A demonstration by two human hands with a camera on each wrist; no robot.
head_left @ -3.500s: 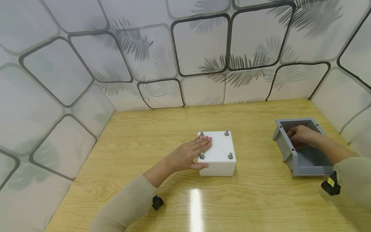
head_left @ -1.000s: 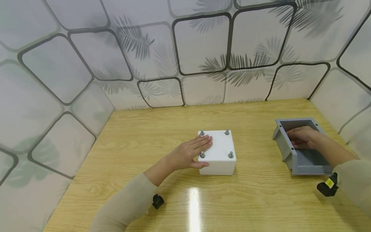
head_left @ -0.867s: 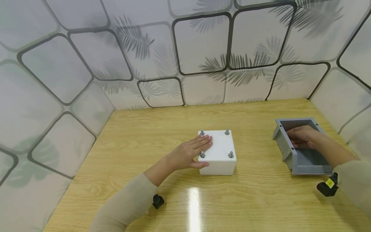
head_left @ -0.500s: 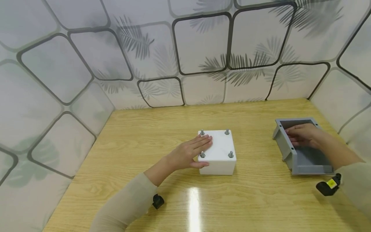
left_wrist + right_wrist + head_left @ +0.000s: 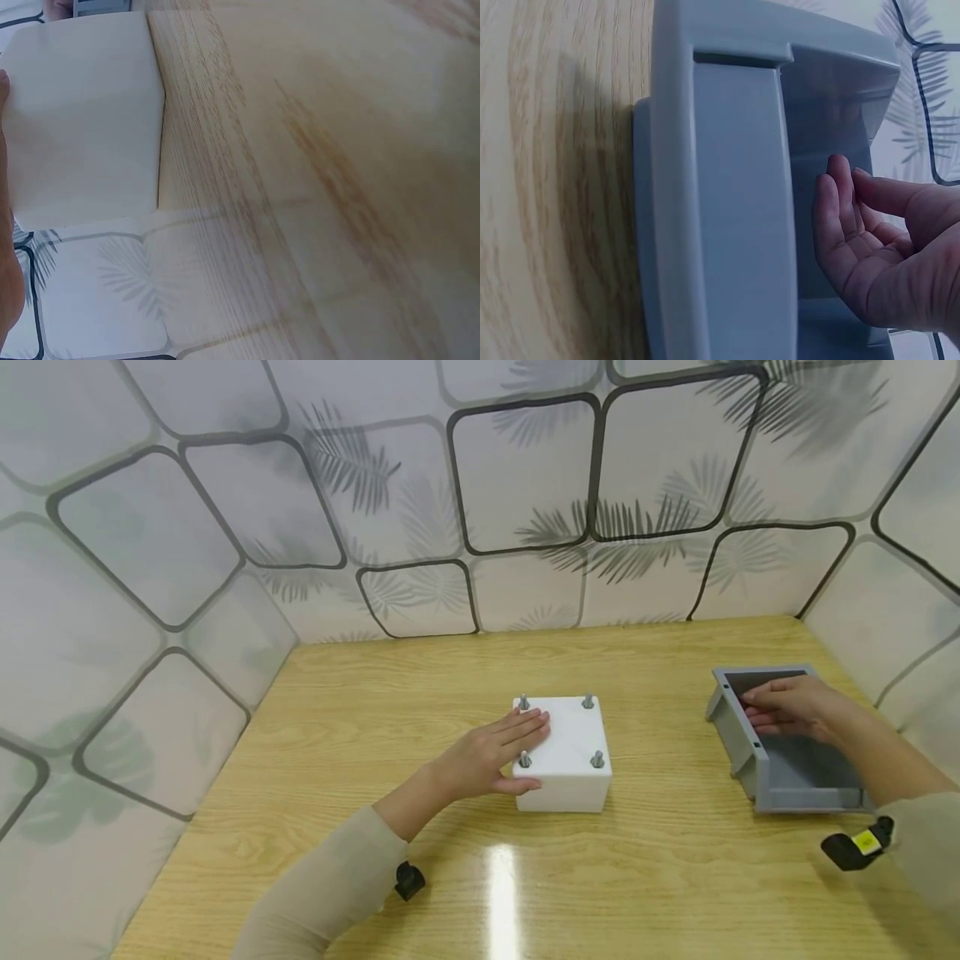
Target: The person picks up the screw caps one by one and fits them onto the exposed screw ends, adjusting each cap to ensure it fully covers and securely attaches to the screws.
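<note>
In the head view a white block (image 5: 573,735) stands on the wooden table, a metal bolt (image 5: 588,702) pointing up at each top corner. My left hand (image 5: 483,760) lies flat over its left side, fingers straight on top between the two left bolts, thumb along the front. The left wrist view shows the block's plain side (image 5: 82,120). At the right, my right hand (image 5: 798,706) is inside a grey bin (image 5: 810,797). In the right wrist view its thumb meets the index finger and the other fingers bend loosely; I cannot tell whether something small sits in the pinch.
The bin lies right of the block, its near lip (image 5: 742,210) towards me, near the table's right edge. A patterned curtain (image 5: 525,485) closes off the back and sides. Wooden table (image 5: 390,693) surface surrounds the block, with a light glare in front.
My right hand has risen a little within the bin and shifted slightly right, its thumb and index finger now together. My left hand and the block keep their place.
</note>
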